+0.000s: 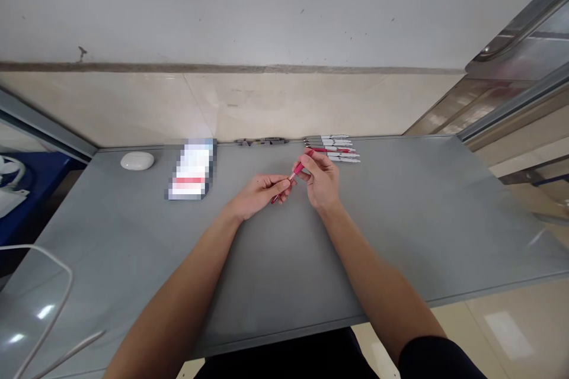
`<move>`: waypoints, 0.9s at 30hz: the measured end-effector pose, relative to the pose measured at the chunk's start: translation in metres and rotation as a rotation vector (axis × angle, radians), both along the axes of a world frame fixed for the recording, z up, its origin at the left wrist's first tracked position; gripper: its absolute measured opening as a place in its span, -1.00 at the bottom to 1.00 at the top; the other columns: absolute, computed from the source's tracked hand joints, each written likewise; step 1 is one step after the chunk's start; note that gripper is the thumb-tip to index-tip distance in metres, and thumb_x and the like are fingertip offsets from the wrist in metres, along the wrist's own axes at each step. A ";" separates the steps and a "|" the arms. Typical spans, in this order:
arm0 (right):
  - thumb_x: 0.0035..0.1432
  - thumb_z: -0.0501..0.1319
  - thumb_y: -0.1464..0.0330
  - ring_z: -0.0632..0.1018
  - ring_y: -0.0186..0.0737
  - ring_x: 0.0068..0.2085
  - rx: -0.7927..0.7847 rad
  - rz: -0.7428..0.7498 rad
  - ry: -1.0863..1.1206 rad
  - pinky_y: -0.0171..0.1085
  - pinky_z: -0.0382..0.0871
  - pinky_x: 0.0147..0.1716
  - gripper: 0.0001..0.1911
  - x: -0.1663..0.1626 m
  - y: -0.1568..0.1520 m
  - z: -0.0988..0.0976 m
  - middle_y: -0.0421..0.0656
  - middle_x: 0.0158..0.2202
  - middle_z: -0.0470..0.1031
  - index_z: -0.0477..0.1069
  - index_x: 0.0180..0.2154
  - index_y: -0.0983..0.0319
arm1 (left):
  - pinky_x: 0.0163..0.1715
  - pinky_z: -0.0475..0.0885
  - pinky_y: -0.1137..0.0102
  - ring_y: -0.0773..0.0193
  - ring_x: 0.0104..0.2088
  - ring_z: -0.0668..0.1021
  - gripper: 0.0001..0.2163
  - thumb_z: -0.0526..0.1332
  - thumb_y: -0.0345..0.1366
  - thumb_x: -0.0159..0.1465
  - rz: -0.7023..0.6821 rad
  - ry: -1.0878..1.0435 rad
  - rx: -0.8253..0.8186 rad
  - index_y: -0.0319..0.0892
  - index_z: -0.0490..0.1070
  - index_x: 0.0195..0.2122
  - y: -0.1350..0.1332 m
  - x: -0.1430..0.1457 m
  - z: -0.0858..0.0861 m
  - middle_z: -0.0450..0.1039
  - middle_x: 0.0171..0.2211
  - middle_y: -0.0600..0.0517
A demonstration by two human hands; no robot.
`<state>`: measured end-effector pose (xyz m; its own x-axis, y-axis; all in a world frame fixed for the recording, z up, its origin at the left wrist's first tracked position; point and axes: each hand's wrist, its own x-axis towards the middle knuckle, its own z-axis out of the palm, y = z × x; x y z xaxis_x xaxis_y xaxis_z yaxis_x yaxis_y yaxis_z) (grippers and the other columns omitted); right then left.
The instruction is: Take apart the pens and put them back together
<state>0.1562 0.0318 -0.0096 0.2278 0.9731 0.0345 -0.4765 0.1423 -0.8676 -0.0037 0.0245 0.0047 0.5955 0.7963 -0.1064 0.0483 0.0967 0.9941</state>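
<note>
Above the middle of the grey table, a red pen (299, 168) slants between my two hands. My left hand (262, 192) is closed on its lower part, thumb on top, with the red end poking out below the fingers. My right hand (323, 180) pinches the pen's upper part between thumb and fingers. Just behind my right hand lies a row of several pens (335, 143), white, grey and red, partly hidden by that hand. Farther left at the back edge rest dark patterned pens (262, 141).
A phone-like object (192, 172), its picture blurred, lies on the grey table (400, 213) at left. Beside it sits a white rounded case (137, 160). A white cable (66, 290) crosses the front left corner. A tiled wall (267, 100) borders the back edge.
</note>
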 end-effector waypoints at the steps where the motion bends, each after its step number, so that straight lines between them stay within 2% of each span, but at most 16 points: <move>1: -0.10 0.41 0.27 0.55 -0.36 -0.42 0.005 0.012 0.004 -0.26 0.53 -0.36 -0.80 0.000 0.000 0.000 -0.26 -0.38 0.52 0.49 -0.38 0.16 | -0.37 0.32 0.41 0.35 -0.43 0.37 -0.68 0.18 -0.02 0.25 -0.011 -0.014 -0.006 -0.20 0.41 -0.44 0.000 -0.001 0.000 0.33 -0.44 0.04; 8: -0.06 0.39 0.25 0.55 -0.36 -0.42 -0.009 0.060 0.023 -0.30 0.50 -0.39 -0.77 0.000 -0.002 0.001 -0.25 -0.39 0.54 0.51 -0.31 0.16 | -0.41 0.29 0.41 0.36 -0.44 0.39 -0.71 0.18 -0.06 0.27 -0.058 -0.075 -0.102 -0.19 0.48 -0.27 -0.001 -0.003 0.000 0.33 -0.47 0.06; 11: -0.07 0.39 0.25 0.55 -0.35 -0.42 -0.010 0.030 -0.001 -0.30 0.49 -0.40 -0.78 -0.001 -0.001 0.003 -0.26 -0.40 0.52 0.48 -0.35 0.16 | -0.38 0.32 0.40 0.34 -0.42 0.43 -0.70 0.19 -0.05 0.26 -0.004 -0.083 -0.107 -0.21 0.51 -0.27 -0.001 -0.001 -0.002 0.39 -0.44 0.03; 17: -0.12 0.41 0.26 0.53 -0.38 -0.41 0.028 -0.073 0.002 -0.24 0.51 -0.36 -0.76 -0.005 0.001 0.006 -0.25 -0.26 0.50 0.42 -0.41 0.16 | -0.24 0.42 0.33 0.28 -0.35 0.50 -0.67 0.22 -0.02 0.22 0.156 0.014 0.024 -0.22 0.54 -0.33 -0.002 0.003 0.004 0.50 -0.33 -0.04; 23: -0.15 0.41 0.22 0.54 -0.34 -0.36 0.004 -0.098 -0.027 -0.18 0.53 -0.27 -0.72 -0.013 0.004 0.010 -0.21 -0.22 0.52 0.41 -0.40 0.18 | -0.29 0.42 0.38 0.32 -0.43 0.46 -0.71 0.26 -0.05 0.17 0.276 0.139 0.200 -0.19 0.54 -0.29 0.003 0.001 0.006 0.47 -0.44 0.04; 27: -0.15 0.41 0.24 0.54 -0.33 -0.35 -0.007 -0.100 0.038 -0.18 0.54 -0.28 -0.73 -0.020 0.007 0.007 -0.20 -0.23 0.52 0.45 -0.38 0.19 | -0.34 0.43 0.38 0.32 -0.46 0.46 -0.70 0.23 -0.04 0.20 0.262 0.111 0.212 -0.20 0.52 -0.32 0.007 -0.001 -0.003 0.45 -0.47 0.04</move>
<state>0.1361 0.0389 -0.0023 0.3247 0.9457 0.0177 -0.4929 0.1851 -0.8502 -0.0044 0.0313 0.0014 0.3623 0.9317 0.0253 0.1582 -0.0882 0.9835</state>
